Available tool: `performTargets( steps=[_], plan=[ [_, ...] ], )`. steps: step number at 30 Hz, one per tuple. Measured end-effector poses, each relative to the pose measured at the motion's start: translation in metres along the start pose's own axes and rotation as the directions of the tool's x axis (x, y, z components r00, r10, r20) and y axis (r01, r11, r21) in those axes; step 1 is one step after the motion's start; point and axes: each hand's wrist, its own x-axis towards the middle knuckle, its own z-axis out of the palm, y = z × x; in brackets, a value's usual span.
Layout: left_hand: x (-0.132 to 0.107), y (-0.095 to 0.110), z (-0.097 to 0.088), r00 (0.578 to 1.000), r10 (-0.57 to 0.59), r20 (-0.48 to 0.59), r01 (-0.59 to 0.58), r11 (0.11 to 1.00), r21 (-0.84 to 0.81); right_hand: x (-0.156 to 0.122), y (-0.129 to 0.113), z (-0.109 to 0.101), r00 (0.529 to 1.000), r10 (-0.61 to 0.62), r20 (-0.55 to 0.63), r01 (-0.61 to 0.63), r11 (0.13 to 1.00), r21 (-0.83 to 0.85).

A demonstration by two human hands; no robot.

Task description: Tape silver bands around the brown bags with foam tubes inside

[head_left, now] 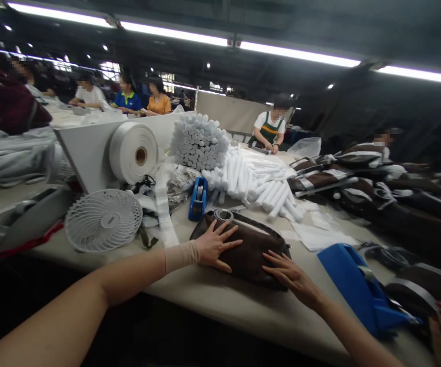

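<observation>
The brown bag (245,259) runs left to right. My left hand (213,247) and right hand (294,276) touch it, spread, apparently not gripping.

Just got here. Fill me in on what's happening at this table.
A person has both hands on a dark brown bag near the table's front edge: the left hand and the right hand lie against it with fingers spread. Behind the bag are a small blue tape dispenser and a pile of white sticks. Across the table, a co-worker in a green apron handles something too small to identify.
</observation>
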Motion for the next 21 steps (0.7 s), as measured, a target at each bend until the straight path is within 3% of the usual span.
performTargets(
  steps=[3,5,8,11,14,16,19,21],
  plan=[
    [-0.006,-0.001,0.026,1.0,-0.023,-0.008,0.023,1.0,0.003,0.012,-0.016,0.014,0.961,0.077,-0.264,-0.124,0.978,-0.166],
    [-0.01,-0.002,0.033,1.0,-0.007,-0.018,0.007,1.0,-0.003,0.017,-0.026,0.032,0.913,0.03,-0.407,-0.166,0.939,-0.303],
    [-0.011,-0.004,0.034,0.999,0.001,-0.034,-0.001,1.0,-0.014,0.019,-0.03,0.058,0.907,-0.025,-0.421,-0.165,0.898,-0.408],
    [-0.009,-0.004,0.033,0.998,-0.021,-0.054,0.02,1.0,-0.017,0.015,-0.021,0.065,0.924,-0.002,-0.381,-0.164,0.901,-0.401],
    [-0.007,-0.003,0.033,0.998,-0.032,-0.046,0.03,0.999,-0.032,0.017,-0.013,0.045,0.942,0.057,-0.332,-0.155,0.947,-0.28],
    [-0.007,-0.002,0.032,0.998,-0.045,-0.042,0.043,0.998,-0.049,0.032,-0.02,0.021,0.927,0.108,-0.359,-0.159,0.98,-0.117],
    [-0.009,-0.001,0.027,0.996,-0.054,-0.077,0.049,0.996,-0.069,0.088,-0.06,-0.006,0.856,0.147,-0.496,-0.061,0.981,0.185],
    [-0.011,-0.001,0.024,0.993,-0.046,-0.111,0.036,0.995,-0.091,0.148,-0.101,-0.007,0.906,0.101,-0.412,0.065,0.927,0.37]
  ],
)
